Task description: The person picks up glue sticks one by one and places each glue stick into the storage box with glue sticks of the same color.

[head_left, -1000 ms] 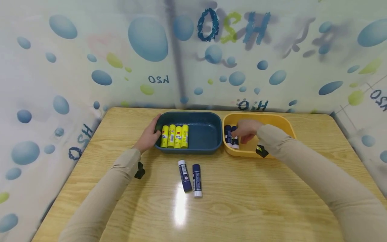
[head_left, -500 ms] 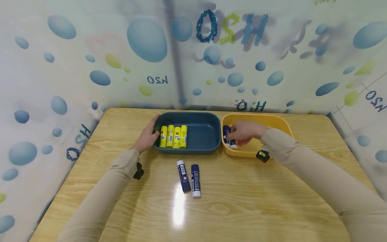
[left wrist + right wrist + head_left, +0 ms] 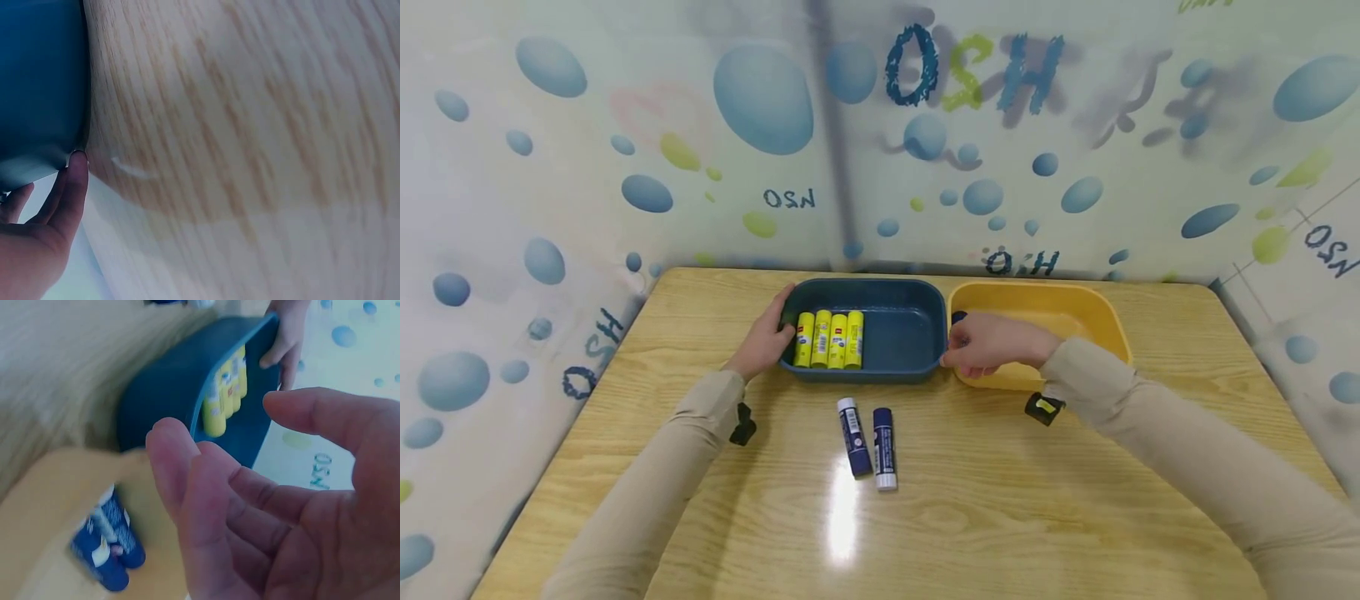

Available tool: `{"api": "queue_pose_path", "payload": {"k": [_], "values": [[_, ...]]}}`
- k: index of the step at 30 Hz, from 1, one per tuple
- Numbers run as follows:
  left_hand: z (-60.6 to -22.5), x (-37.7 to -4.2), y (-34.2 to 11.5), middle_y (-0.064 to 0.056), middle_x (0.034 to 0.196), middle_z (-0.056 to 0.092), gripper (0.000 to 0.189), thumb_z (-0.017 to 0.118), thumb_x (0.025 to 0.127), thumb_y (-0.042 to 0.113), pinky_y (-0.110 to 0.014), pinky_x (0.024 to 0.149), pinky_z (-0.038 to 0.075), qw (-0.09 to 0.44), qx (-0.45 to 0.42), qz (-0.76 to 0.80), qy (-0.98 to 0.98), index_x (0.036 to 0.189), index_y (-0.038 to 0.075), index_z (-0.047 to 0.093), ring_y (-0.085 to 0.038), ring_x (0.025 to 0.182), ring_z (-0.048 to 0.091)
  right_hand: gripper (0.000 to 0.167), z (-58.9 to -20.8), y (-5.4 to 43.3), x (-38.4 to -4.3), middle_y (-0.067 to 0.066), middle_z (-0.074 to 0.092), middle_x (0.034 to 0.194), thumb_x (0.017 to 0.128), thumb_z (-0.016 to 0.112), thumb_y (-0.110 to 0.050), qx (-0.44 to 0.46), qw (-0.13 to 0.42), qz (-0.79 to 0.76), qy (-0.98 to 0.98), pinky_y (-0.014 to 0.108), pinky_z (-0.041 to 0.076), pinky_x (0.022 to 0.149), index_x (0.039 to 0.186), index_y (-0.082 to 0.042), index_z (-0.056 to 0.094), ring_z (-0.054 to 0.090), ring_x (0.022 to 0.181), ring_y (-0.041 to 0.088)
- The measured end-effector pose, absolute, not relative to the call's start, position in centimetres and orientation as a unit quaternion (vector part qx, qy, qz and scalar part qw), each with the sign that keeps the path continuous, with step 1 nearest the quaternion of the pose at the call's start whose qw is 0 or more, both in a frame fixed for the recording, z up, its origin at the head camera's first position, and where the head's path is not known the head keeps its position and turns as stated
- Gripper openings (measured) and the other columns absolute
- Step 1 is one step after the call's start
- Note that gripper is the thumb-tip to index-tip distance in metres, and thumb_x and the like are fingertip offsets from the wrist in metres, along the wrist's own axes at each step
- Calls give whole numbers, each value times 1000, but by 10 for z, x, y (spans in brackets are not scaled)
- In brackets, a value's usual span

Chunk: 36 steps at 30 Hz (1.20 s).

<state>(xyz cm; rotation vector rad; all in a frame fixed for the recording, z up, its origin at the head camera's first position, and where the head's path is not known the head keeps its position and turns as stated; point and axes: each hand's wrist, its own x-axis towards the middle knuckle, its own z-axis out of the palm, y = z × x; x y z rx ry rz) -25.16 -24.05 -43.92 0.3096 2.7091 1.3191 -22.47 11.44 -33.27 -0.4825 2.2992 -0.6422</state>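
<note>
My left hand (image 3: pixel 763 337) holds the left end of a dark blue plastic bin (image 3: pixel 906 333), its thumb over the rim and its fingers along the outer wall. Several yellow glue sticks (image 3: pixel 829 340) lie side by side in that bin's left half. Above the left end of a yellow bin (image 3: pixel 1071 312) hovers my right hand (image 3: pixel 988 343), holding nothing, its fingers loosely bent. Two navy glue sticks (image 3: pixel 105 540) lie in the yellow bin; in the head view this hand mostly hides them.
Two more navy glue sticks with white ends, one (image 3: pixel 853 437) beside the other (image 3: pixel 884 450), lie on the wooden table (image 3: pixel 1000 483) in front of the blue bin. Both bins stand side by side near the patterned wall (image 3: pixel 880 167).
My right hand has moved left, from over the navy glue sticks in the yellow bin to the rims where the bins meet. The left hand stays on the blue bin.
</note>
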Motion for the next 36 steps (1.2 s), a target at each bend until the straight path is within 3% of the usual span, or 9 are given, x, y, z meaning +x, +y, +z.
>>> {"api": "queue_pose_path", "payload": {"k": [27,36], "values": [[-438,-249,-240,-16,160,8,66,37,98,-1,-52,110,19,56,100,438,892,156,7,7,-34,144,10,19,-386,71,-186,3,67,70,92,64,-29,-244,386,-198,867,23,40,56,82,-13,62,53,57,11],[-438,-250,-240,-15,160,8,66,36,98,-2,-52,112,17,53,99,440,891,156,7,7,-34,144,9,26,-401,59,-181,-2,56,69,90,65,-39,-256,331,-149,896,26,37,56,83,-15,58,51,61,12]]}}
